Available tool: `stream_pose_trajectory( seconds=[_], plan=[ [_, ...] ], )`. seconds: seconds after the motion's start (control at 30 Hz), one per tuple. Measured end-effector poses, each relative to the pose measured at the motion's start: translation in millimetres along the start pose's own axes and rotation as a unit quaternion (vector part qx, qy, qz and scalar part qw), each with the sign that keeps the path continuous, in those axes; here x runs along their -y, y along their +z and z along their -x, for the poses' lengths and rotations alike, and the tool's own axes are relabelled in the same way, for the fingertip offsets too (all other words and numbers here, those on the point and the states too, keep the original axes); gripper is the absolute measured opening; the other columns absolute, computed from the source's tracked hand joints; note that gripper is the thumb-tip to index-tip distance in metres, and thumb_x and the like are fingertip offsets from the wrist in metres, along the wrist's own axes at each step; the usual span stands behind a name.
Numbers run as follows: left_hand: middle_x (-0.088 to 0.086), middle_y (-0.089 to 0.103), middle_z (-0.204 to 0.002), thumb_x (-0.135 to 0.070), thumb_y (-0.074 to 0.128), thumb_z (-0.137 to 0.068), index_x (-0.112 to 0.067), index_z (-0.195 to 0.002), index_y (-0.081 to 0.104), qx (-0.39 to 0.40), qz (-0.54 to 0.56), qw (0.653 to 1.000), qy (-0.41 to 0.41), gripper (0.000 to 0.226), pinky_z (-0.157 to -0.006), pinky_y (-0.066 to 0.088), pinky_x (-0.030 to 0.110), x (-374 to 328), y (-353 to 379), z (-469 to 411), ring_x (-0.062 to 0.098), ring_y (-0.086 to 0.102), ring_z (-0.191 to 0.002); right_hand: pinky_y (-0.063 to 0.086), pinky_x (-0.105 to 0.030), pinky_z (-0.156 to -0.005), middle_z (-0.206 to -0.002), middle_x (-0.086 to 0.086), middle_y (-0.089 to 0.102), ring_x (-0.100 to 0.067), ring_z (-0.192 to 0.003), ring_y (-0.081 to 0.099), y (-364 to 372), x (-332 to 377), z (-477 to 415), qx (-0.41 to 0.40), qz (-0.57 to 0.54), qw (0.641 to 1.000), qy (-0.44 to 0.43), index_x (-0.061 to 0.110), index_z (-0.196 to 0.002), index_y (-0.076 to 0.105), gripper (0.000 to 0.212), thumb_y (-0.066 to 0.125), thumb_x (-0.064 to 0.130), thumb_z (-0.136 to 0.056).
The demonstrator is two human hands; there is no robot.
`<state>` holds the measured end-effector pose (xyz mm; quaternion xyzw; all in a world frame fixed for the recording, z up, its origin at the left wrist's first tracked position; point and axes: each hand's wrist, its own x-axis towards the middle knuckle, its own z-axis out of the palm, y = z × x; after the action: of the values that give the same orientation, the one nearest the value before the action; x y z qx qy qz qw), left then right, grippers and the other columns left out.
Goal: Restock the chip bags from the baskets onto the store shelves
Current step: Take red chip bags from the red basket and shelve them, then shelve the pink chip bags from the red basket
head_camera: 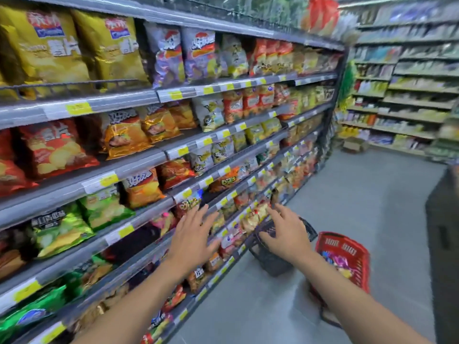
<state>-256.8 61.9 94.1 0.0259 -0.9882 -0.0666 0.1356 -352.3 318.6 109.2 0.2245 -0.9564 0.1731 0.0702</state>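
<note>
Both arms reach forward along the snack aisle. My left hand (193,238) is spread with straight fingers in front of the lower shelves (139,219), holding nothing. My right hand (285,234) is also spread and empty, hovering over a black basket (270,263) that stands on the floor against the shelf base. A red basket (347,254) with colourful chip bags (335,261) inside sits on the floor just right of my right forearm. Rows of chip bags fill the shelves; a dark gap (139,240) shows on the shelf left of my left hand.
The shelving unit runs along the left side, far into the aisle. Grey floor (360,207) stretches to the right. A dark object (444,244) stands at the right edge. A cardboard box (354,144) lies by the far shelves.
</note>
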Motion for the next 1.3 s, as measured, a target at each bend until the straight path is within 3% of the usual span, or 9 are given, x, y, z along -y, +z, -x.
stream_pose_trajectory(
  seconds=[0.17,0.37,0.53,0.7,1.1,1.3],
  plan=[
    [0.003,0.017,-0.174,-0.069,0.034,-0.094,-0.028,-0.161,0.033,0.040,0.007,0.997,0.066,0.079,-0.128,0.017,0.048,-75,45,-42,0.027,0.012,-0.161,0.042,-0.046,-0.112,-0.152,-0.008,0.048,-0.031,-0.137,0.048,0,-88,26,-0.008,0.006,0.997,0.078,0.023,-0.146,0.054,0.086,0.047,0.066,-0.071],
    [0.004,0.028,-0.170,-0.068,0.048,-0.092,-0.031,-0.158,0.038,0.073,0.021,0.988,0.134,0.077,-0.126,0.023,0.049,-151,102,-98,0.027,0.022,-0.159,0.039,-0.046,-0.115,-0.154,-0.010,0.048,-0.030,-0.141,0.045,-3,-174,44,-0.016,0.025,0.983,0.179,0.025,-0.145,0.054,0.084,0.044,0.064,-0.071],
    [0.002,0.015,-0.174,-0.064,0.047,-0.097,-0.030,-0.163,0.029,0.100,0.052,0.977,0.182,0.077,-0.130,0.014,0.047,-201,148,-155,0.025,0.008,-0.162,0.038,-0.042,-0.113,-0.156,-0.003,0.044,-0.025,-0.140,0.045,-11,-234,36,-0.016,0.039,0.967,0.252,0.026,-0.147,0.052,0.073,0.066,0.053,-0.081],
    [0.003,0.012,-0.175,-0.062,0.051,-0.098,-0.029,-0.164,0.024,0.129,0.074,0.965,0.217,0.079,-0.130,0.013,0.045,-245,197,-230,0.025,0.004,-0.162,0.030,-0.041,-0.119,-0.163,-0.003,0.035,-0.022,-0.148,0.035,-14,-301,6,0.002,0.032,0.951,0.308,0.027,-0.154,0.040,0.077,0.065,0.056,-0.087],
    [0.003,0.005,-0.175,-0.062,0.047,-0.101,-0.029,-0.166,0.016,0.221,0.076,0.937,0.260,0.080,-0.130,0.008,0.045,-335,294,-358,0.024,-0.001,-0.162,0.029,-0.045,-0.123,-0.163,-0.006,0.036,-0.023,-0.150,0.033,12,-448,-63,0.039,0.010,0.923,0.383,0.029,-0.155,0.037,0.082,0.062,0.063,-0.085],
    [0.002,-0.001,-0.176,-0.064,0.047,-0.100,-0.031,-0.167,0.012,0.257,0.079,0.933,0.240,0.082,-0.130,0.005,0.044,-385,354,-411,0.022,-0.003,-0.162,0.031,-0.045,-0.122,-0.163,-0.005,0.036,-0.023,-0.149,0.034,42,-542,-100,0.087,-0.012,0.918,0.386,0.028,-0.155,0.037,0.082,0.061,0.064,-0.085]
  ],
)
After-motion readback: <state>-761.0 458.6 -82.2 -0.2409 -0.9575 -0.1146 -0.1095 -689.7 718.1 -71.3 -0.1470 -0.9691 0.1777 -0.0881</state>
